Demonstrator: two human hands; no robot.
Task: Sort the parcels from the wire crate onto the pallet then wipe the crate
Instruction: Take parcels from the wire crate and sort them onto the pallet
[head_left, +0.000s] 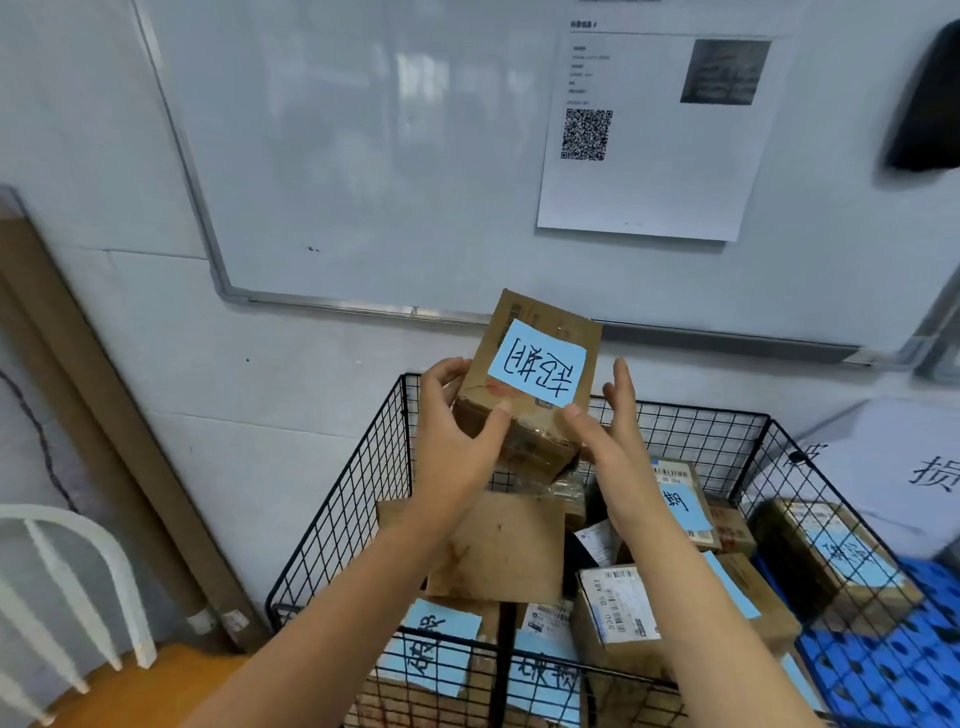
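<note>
While I watch through the head camera, a small cardboard box (535, 447) is held up over the wire crate (358, 478), near the middle of my view, its top leaning toward 1 o'clock. My left hand (457, 441) grips the box at its 9 o'clock side, fingers curled round the far edge and thumb pressed on the front face near the lower corner. My right hand (608, 441) sits at the box's 4 o'clock corner. Its thumb touches the front face just below the label, and its four fingers are straight, pointing to 12 o'clock alongside the right edge. I cannot tell whether those fingers touch the cardboard. A blue label (537, 364) with handwritten black characters covers much of the front face, upside down from where I look.

The crate, black mesh, fills the view from 6 to 4 o'clock. More parcels (498, 545) lie piled inside it, several with blue labels. A blue pallet (883, 670) shows at 4 o'clock, just past the crate's right wall, and through the mesh I see one labelled parcel (810, 551) on that side. A whiteboard (363, 156) hangs at 12 o'clock with a sheet of paper (649, 197) at 1 o'clock. A white chair (67, 571) stands at 8 o'clock.
</note>
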